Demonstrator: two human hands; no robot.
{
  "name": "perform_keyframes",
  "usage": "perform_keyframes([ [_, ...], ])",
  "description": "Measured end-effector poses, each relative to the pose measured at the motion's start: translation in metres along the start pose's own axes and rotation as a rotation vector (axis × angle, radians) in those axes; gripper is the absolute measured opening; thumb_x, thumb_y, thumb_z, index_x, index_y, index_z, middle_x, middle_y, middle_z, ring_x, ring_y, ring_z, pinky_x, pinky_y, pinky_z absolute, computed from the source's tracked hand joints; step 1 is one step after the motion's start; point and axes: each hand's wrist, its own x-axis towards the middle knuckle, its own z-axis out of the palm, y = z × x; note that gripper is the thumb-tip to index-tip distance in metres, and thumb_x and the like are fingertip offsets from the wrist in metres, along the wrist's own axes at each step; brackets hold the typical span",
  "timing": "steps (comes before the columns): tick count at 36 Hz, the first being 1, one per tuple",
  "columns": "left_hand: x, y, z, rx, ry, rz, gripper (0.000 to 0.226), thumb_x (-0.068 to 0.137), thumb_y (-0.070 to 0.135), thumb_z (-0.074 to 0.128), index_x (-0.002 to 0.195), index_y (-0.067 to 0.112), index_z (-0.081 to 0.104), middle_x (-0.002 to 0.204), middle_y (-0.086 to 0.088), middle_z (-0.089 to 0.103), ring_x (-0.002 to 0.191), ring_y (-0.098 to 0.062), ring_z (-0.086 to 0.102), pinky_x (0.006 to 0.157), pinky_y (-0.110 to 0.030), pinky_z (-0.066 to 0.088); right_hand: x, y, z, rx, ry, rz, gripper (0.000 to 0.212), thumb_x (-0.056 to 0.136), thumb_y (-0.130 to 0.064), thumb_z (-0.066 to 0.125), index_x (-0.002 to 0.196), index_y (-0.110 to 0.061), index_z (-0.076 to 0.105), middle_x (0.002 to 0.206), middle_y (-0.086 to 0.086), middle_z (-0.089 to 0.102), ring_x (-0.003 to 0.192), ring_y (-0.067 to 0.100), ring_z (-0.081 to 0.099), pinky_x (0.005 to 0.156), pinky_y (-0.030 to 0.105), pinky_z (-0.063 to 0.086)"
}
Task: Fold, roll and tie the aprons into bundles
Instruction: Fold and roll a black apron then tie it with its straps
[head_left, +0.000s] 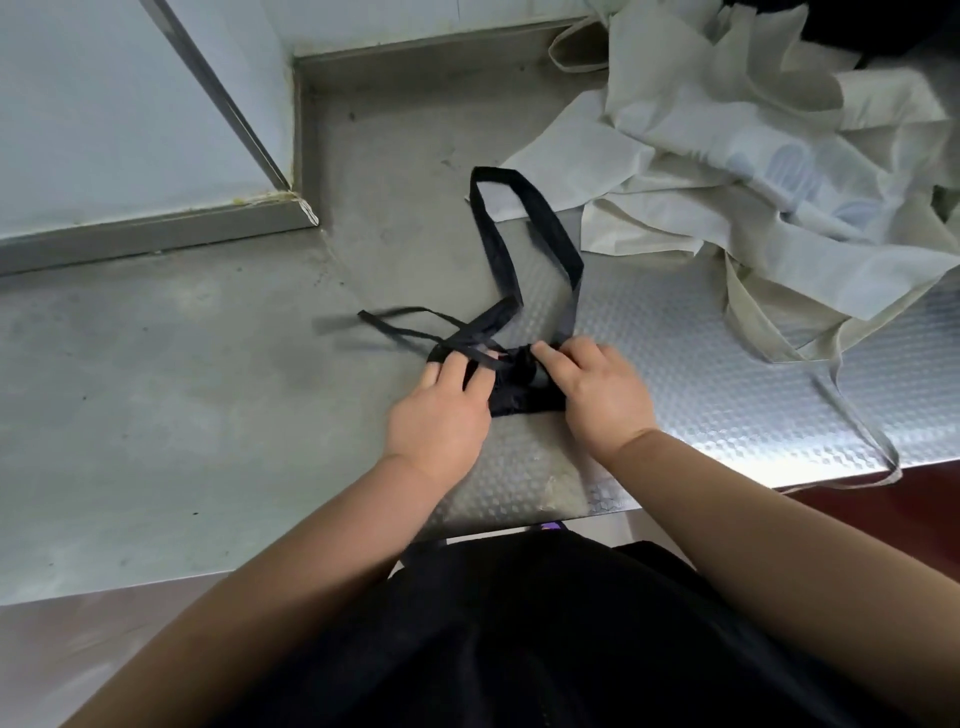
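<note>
The rolled black apron (519, 397) lies on the desk (208, 389), near the white apron pile (753, 182). The right hand (597, 389) pinches the roll. The left hand (441, 410) rests on it with a tie (410, 327) crossing its fingers; I cannot tell whether it grips the tie. Best to keep the roll pinned while cinching.

Both hands are on the rolled black apron (521, 396) on the steel counter (182, 415). Left hand (441, 410) grips the thin ties (410, 319), right hand (597, 389) pinches the roll. Its neck loop (519, 228) trails away toward the cream aprons (753, 156).
</note>
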Motion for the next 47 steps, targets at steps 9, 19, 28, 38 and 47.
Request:
perform_keyframes([
  [9,0.006,0.009,-0.005,0.043,-0.02,-0.022,0.046,0.087,0.043,0.032,0.081,0.02,0.071,0.087,-0.002,0.059,0.071,-0.019,0.059,0.044,-0.021,0.028,-0.007,0.009,-0.017,-0.064,-0.222,-0.152,0.056,0.08,-0.043,0.037,0.109,-0.008,0.07,0.094,0.01,0.063,0.074,0.031,0.063,0.07,0.037,0.051],
  [19,0.01,0.003,-0.009,-0.488,-0.147,-0.172,0.024,0.091,0.03,0.057,0.089,0.009,0.068,0.112,0.002,0.054,0.075,-0.017,0.049,0.061,-0.025,0.029,0.017,-0.014,-0.027,0.336,-0.47,0.254,0.036,0.093,-0.01,0.048,0.129,-0.009,0.048,0.115,0.014,0.054,0.108,0.029,0.053,0.087,0.03,0.041],
  [28,0.023,0.006,-0.006,-0.779,-0.164,-0.288,0.016,0.078,0.013,0.071,0.093,0.007,0.071,0.092,0.006,0.05,0.072,-0.009,0.055,0.068,-0.019,0.045,0.025,-0.022,-0.015,0.429,-0.516,0.365,0.033,0.096,-0.022,0.047,0.125,-0.029,0.059,0.123,0.014,0.048,0.111,0.032,0.052,0.098,0.035,0.043],
  [38,0.026,-0.001,0.003,-0.928,-0.192,-0.369,0.012,0.087,0.024,0.066,0.087,0.013,0.067,0.085,0.006,0.055,0.066,-0.003,0.054,0.057,-0.006,0.035,0.017,-0.024,-0.019,0.536,-0.49,0.471,0.024,0.099,-0.027,0.041,0.115,-0.017,0.056,0.117,0.012,0.044,0.111,0.03,0.044,0.098,0.038,0.039],
  [47,0.031,-0.001,-0.009,-1.378,-0.342,-0.484,0.012,0.094,0.01,0.054,0.1,0.015,0.062,0.096,0.005,0.069,0.091,-0.003,0.064,0.08,-0.014,0.046,0.007,-0.024,-0.021,0.773,-0.428,0.455,0.028,0.096,-0.04,0.043,0.07,-0.042,0.052,0.102,0.003,0.051,0.099,0.017,0.047,0.091,0.033,0.035],
])
